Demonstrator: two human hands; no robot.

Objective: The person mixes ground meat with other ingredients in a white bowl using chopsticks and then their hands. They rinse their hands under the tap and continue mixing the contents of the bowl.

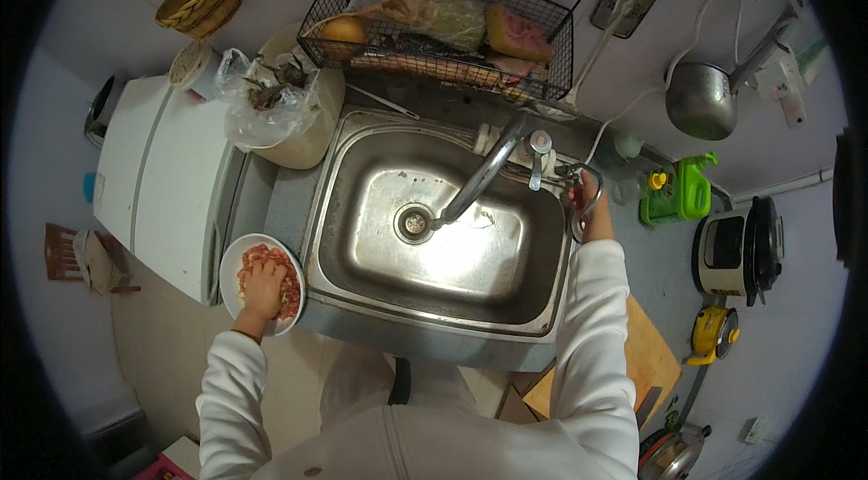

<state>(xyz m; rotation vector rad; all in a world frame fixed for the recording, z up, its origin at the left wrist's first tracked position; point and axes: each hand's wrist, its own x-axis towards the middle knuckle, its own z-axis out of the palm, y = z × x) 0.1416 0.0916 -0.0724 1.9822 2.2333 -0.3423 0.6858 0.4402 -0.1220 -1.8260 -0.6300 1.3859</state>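
Observation:
My left hand (263,289) rests palm down on chopped raw meat (291,297) in a white bowl (230,263) at the left edge of the sink. Its fingers are spread into the meat. Across the basin, my right hand (593,203) is at the sink's right rim, beside a bent metal handle or spout (597,180); whether the fingers grip it cannot be made out. Between the hands lies the stainless steel sink (380,276), with a curved faucet (485,175) over it and a lever handle (537,171) behind.
Behind the sink hangs a black wire basket (434,66) of produce. A bin with a plastic bag (285,148) stands at back left, near a white appliance (176,188). On the right are a green jug (692,192), a cooker (725,253) and a wooden board (651,351).

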